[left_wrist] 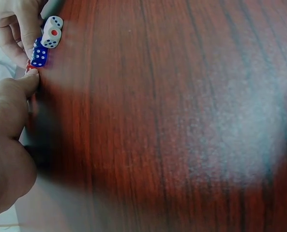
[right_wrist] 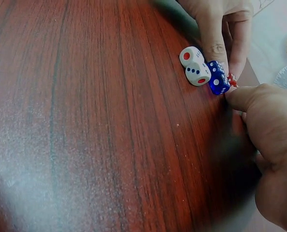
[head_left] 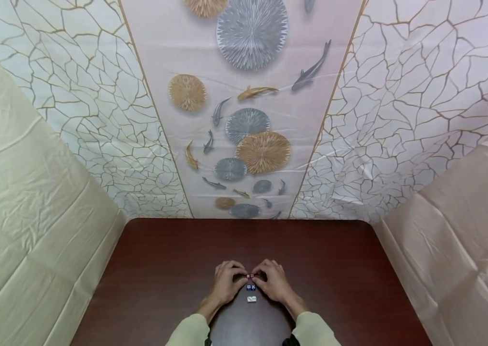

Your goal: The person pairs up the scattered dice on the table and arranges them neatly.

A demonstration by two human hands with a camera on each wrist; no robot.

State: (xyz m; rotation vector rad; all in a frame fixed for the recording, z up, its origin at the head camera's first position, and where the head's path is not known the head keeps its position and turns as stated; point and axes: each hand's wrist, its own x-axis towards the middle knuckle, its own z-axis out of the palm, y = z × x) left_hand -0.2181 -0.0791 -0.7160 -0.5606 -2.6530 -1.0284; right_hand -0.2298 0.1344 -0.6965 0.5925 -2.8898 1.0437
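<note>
Two red dice (head_left: 250,276) sit side by side on the table between my hands. My left hand (head_left: 227,282) pinches the left one with thumb and fingertips. From the other side, my right hand (head_left: 275,282) has thumb and fingers at the right red die in a like pinch. Just nearer to me lies a pair of blue dice (head_left: 250,287), with a pair of white dice (head_left: 251,299) nearer still. In the right wrist view the blue dice (right_wrist: 219,78) stand close beside the white dice (right_wrist: 195,66), and fingers hide most of the red dice (right_wrist: 232,79).
The dark red-brown wooden table (head_left: 161,250) has rounded far corners. Behind it hangs a patterned cloth (head_left: 235,192) with fish and round motifs. Plain cream cloth walls (head_left: 53,216) slope down along both sides.
</note>
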